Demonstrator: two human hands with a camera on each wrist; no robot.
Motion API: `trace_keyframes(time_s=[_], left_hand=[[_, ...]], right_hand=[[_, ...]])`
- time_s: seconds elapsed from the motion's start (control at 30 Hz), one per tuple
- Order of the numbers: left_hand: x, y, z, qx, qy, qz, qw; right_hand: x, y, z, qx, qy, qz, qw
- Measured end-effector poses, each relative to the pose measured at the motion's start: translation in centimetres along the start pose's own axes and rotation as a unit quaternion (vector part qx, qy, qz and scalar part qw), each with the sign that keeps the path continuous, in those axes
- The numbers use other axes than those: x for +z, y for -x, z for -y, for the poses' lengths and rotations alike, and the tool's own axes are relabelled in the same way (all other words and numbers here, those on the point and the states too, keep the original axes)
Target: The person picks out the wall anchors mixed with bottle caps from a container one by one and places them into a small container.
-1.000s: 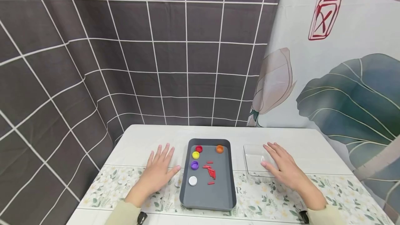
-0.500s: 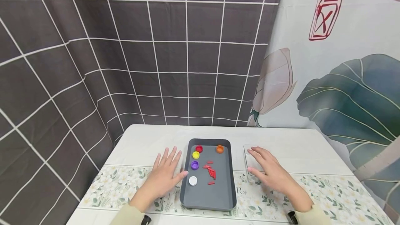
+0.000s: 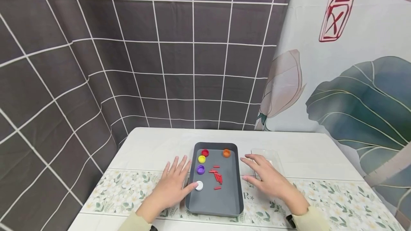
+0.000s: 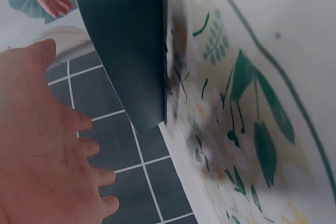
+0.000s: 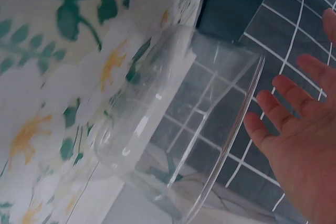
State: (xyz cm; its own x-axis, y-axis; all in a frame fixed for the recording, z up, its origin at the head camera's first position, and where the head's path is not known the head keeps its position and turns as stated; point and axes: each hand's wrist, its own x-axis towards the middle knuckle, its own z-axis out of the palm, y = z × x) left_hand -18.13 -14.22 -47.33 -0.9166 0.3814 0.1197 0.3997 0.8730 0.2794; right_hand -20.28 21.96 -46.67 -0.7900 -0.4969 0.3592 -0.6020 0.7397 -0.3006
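2 pale sleeves (image 3: pixel 133 222) are seen nearest, and past them both hands are released, with nothing grasped. The left hand (image 3: pixel 171 190) is spread over the left rim of the tray (image 3: pixel 215 202), its thumb placed over the white cap (image 3: pixel 199 187); whether either is touched cannot be told. The right hand (image 3: pixel 273 183), fingers loosely extended, is held between the tray and the clear box (image 5: pixel 157 135), which is partly covered by it in the head view.

The tray is set on the table (image 3: pixel 170 138); it is judged stiff and light, best gripped by its 2 long rims and kept level. Mid-tray, several red sticks (image 3: pixel 218 178) are scattered, likely to roll and best pinched at their middles. The purple cap (image 3: pixel 200 169), yellow cap (image 3: pixel 201 159) and red cap (image 3: pixel 205 153) are placed along the left wall, the orange cap (image 3: pixel 226 153) near the far right corner; all 5 caps seem light and hard, best taken by the edge. The box, probably slippery and thin, should be held by opposite walls. Farthest, a dark curtain (image 3: pixel 212 63) is hung.
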Motion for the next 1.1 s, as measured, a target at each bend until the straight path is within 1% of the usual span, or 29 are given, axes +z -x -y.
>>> trace_keyframes(time_s=[0.17, 0.33, 0.53, 0.77, 0.97, 1.1], left_hand=[[0.2, 0.3, -0.2, 0.004, -0.001, 0.006, 1.0000], [0.5, 0.6, -0.4, 0.008, 0.008, 0.017, 0.9998], [0.8, 0.8, -0.9, 0.019, 0.008, 0.028, 0.9994], [0.9, 1.2, -1.4, 0.030, 0.009, 0.027, 0.9992], [1.4, 1.4, -1.7, 0.029, 0.007, 0.040, 0.9987], [1.8, 1.5, -1.8, 0.026, 0.010, 0.043, 0.9987]], right_hand=[[0.4, -0.5, 0.5, 0.000, -0.020, 0.030, 0.999], [0.9, -1.1, 0.8, -0.026, -0.020, 0.052, 0.998], [1.5, -2.2, 1.3, -0.058, -0.029, 0.085, 0.994], [2.1, -3.3, 1.6, -0.103, -0.031, 0.105, 0.989], [2.4, -4.1, 1.5, -0.119, -0.031, 0.129, 0.984], [2.6, -4.4, 1.6, -0.139, -0.020, 0.134, 0.981]])
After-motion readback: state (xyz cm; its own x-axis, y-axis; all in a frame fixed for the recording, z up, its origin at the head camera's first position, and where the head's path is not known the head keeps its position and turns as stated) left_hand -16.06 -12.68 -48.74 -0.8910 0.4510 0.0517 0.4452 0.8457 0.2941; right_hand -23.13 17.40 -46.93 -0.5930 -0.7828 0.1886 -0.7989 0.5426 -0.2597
